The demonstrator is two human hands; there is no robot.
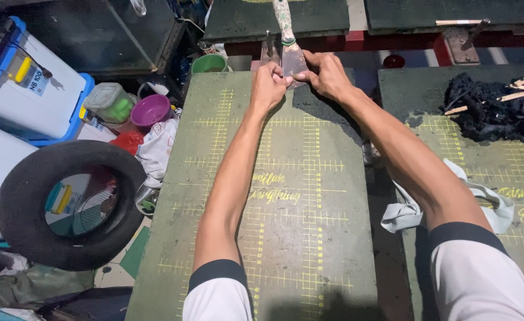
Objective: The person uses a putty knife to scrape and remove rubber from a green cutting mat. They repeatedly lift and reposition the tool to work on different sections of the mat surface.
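Note:
Both my arms stretch forward over a green board point(286, 238) marked with a yellow grid. My left hand point(268, 85) and my right hand point(327, 75) meet at the far end of the board, fingers pressed on the metal blade of a scraper point(292, 58). The scraper's paint-spattered handle points away from me, up out of view. The blade rests at the board's far edge, beside a darker wet patch point(318, 107) under my right hand.
A black tyre point(30, 178) leans at the left near white-and-blue containers point(24, 89), a purple bowl point(151, 109) and a green cup point(209, 63). A second green board point(512, 172) at the right carries a black heap point(494, 110) with wooden sticks. A white cloth point(405, 211) hangs between the boards.

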